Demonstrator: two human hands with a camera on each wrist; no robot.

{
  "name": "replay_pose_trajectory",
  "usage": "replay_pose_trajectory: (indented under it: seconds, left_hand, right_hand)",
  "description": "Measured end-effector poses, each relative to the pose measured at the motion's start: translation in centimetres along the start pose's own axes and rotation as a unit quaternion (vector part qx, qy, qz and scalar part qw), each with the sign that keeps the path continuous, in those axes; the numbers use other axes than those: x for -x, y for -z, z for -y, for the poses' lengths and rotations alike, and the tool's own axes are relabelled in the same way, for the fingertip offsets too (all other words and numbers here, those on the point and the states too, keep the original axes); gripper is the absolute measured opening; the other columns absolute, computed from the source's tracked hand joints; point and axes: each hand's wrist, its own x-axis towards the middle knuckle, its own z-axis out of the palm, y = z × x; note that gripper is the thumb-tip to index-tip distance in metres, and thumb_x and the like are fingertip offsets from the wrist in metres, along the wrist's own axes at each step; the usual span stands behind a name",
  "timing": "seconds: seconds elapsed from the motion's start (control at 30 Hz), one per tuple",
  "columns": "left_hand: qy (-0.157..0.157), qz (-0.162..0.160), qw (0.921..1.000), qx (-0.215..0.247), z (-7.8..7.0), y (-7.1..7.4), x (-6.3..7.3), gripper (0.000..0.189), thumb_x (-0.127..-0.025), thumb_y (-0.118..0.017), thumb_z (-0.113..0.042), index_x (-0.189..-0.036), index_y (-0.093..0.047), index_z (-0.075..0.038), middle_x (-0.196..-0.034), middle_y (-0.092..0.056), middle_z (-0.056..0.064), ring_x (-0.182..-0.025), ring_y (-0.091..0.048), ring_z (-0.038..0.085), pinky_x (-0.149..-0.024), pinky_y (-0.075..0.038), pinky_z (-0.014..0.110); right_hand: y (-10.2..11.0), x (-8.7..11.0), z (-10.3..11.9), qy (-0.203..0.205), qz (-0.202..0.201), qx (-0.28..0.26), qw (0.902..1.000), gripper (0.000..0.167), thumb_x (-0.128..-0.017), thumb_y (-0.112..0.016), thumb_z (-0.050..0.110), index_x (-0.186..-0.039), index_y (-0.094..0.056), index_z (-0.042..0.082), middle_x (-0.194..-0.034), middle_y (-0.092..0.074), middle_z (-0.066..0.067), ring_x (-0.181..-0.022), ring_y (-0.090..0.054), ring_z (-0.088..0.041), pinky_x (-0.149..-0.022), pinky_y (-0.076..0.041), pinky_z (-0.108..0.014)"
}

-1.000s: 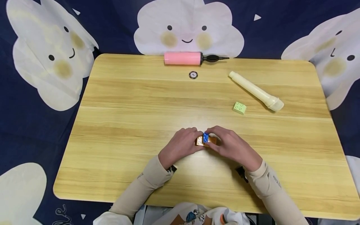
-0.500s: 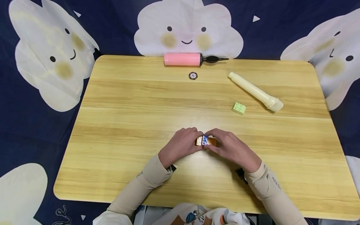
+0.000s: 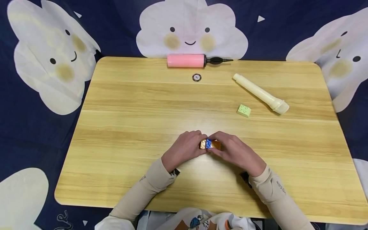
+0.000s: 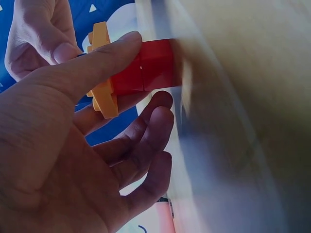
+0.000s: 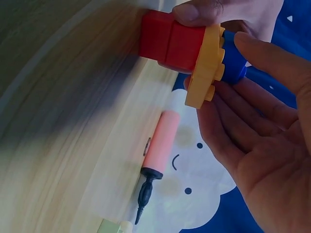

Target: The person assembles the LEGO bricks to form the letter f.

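At the table's front middle, my left hand grips a stack of red bricks, thumb on one side and fingers on the other in the left wrist view. An orange-yellow flat brick caps the red ones, overhanging them. My right hand pinches a small blue brick between thumb and fingers. The blue brick sits against the studded face of the orange-yellow brick; whether it is fully pressed on, I cannot tell. The stack stands upright at the tabletop, its lower part hidden by the hands in the head view.
Beyond the hands, a light green brick lies right of centre. A cream toy microphone lies behind it. A pink hand pump rests along the back edge, with a round chip in front. The wooden table has rounded corners.
The blue brick has come slightly down and toward the near side, against the orange-yellow brick, with the right fingers following. The left hand has stayed nearly still.
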Motion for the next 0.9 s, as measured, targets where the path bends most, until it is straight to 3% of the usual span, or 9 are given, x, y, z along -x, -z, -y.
replay_pose_trajectory:
  seconds: [0.67, 0.9]
  left_hand:
    - [0.0, 0.004, 1.0, 0.009, -0.02, 0.12, -0.28, 0.031, -0.088, -0.076, -0.031, -0.113, -0.07, -0.014, -0.086, -0.059, -0.003, -0.069, -0.05, 0.01, -0.065, -0.045, 0.026]
    - [-0.001, 0.005, 1.0, 0.007, -0.11, -0.1, -0.18, 0.029, -0.09, -0.074, -0.037, -0.108, -0.07, -0.014, -0.083, -0.058, -0.004, -0.066, -0.049, 0.009, -0.063, -0.045, 0.026]
  right_hand:
    - [0.03, 0.22, 0.15, 0.01, -0.009, 0.046, 0.9988, 0.027, -0.087, -0.079, 0.012, -0.11, -0.067, 0.004, -0.1, -0.069, -0.003, -0.085, -0.065, -0.014, -0.077, -0.056, -0.034]
    - [0.11, 0.05, 0.02, 0.021, -0.009, 0.06, 0.998, 0.032, -0.084, -0.082, 0.016, -0.11, -0.067, 0.004, -0.101, -0.07, -0.004, -0.087, -0.067, -0.018, -0.077, -0.055, -0.036]
